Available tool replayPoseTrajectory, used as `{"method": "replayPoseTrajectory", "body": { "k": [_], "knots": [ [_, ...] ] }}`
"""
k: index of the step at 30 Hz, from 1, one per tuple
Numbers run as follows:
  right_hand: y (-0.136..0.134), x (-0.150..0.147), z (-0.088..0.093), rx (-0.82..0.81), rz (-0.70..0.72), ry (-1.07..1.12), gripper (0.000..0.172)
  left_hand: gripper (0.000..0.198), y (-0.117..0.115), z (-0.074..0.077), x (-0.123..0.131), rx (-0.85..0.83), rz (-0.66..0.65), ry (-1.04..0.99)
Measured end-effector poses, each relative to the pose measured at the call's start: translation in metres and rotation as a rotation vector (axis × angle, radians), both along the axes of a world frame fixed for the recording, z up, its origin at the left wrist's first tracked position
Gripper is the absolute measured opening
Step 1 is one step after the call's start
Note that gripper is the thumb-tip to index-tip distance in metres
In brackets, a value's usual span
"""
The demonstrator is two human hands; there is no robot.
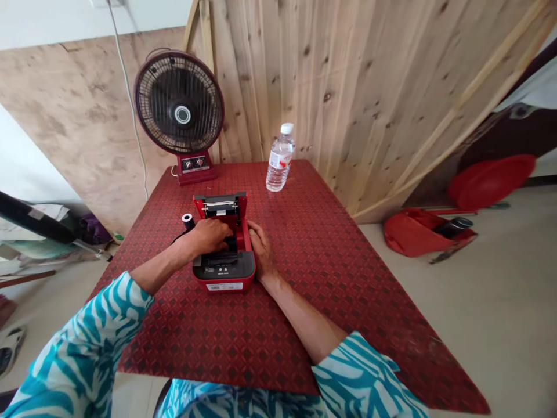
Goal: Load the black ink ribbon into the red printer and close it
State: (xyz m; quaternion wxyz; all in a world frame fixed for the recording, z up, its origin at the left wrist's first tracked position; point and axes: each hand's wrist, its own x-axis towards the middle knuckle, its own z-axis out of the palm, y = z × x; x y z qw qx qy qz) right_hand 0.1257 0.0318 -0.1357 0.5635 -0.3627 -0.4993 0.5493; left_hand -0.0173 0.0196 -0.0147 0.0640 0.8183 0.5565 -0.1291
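A small red and black receipt printer (224, 273) sits on the red patterned table (331, 255) with its lid (220, 206) flipped open away from me. My left hand (211, 235) reaches into the open paper bay, fingers curled down inside it; whether it holds anything is hidden. My right hand (260, 247) rests flat against the printer's right side. A small white paper roll (188, 220) stands on the table just left of the printer, beside my left wrist.
A dark red desk fan (180, 110) stands at the table's far left, its cord running up the wall. A clear water bottle (279, 158) stands at the far middle. Wooden boards lean behind. A red bag (418, 232) and red basin (489, 180) lie on the floor right.
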Motion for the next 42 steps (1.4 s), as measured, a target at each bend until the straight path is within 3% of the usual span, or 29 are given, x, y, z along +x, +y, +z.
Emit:
{"method": "replayPoseTrajectory", "body": {
  "k": [4,7,9,12,17,24,28,37,42],
  "knots": [
    [0.001,0.0,0.0,-0.003,0.004,0.007,0.037,0.027,-0.011,0.006,-0.016,0.009,-0.051,-0.272],
    [0.0,-0.001,0.002,-0.009,0.002,0.025,0.036,0.032,-0.041,0.013,-0.033,0.15,0.016,-0.582],
    [-0.001,-0.002,0.003,-0.013,-0.005,0.025,0.036,0.035,-0.062,0.014,-0.04,0.167,0.026,-0.642],
    [-0.002,-0.003,0.003,-0.023,-0.013,0.027,0.037,0.033,-0.08,0.003,-0.041,0.253,-0.033,-0.643],
    [-0.001,-0.003,0.002,-0.033,-0.016,0.042,0.038,0.019,-0.079,-0.015,-0.032,0.439,-0.124,-0.64],
    [-0.001,-0.004,-0.002,-0.022,-0.001,0.045,0.038,0.013,-0.098,-0.009,-0.022,0.558,-0.263,-0.613],
    [0.001,-0.003,-0.005,-0.009,-0.01,0.029,0.039,0.013,-0.105,-0.014,-0.023,0.582,-0.287,-0.614],
    [0.047,-0.012,0.034,0.093,0.054,-0.013,0.052,0.026,-0.105,-0.031,-0.033,0.693,-0.36,-0.653],
    [0.043,-0.002,0.042,0.105,0.01,-0.05,0.046,0.03,-0.108,-0.035,-0.032,0.728,-0.358,-0.647]
  ]
}}
